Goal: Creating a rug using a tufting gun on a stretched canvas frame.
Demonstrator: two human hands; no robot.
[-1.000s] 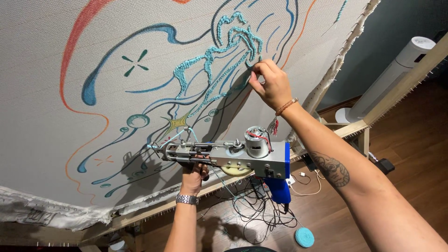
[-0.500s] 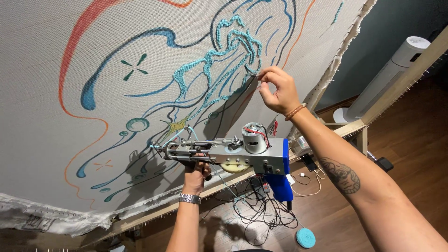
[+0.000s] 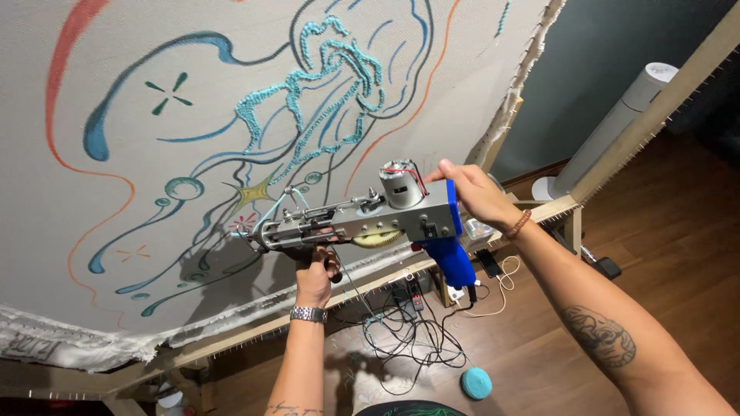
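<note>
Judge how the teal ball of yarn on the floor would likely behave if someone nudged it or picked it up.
The yarn ball looks round, so it would probably roll across the smooth wooden floor. Being wound yarn, it is likely light and squashy.

Wooden floor [image 3: 663, 254]: cables [image 3: 416, 339], teal yarn ball [image 3: 475, 383].

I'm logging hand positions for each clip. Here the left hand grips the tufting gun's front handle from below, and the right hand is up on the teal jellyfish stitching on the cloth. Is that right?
Not quite. The left hand does grip the tufting gun by its front handle from below, but the right hand is not on the teal jellyfish stitching. The head view shows it at the gun's rear, by the blue housing, well below the stitching.
</note>
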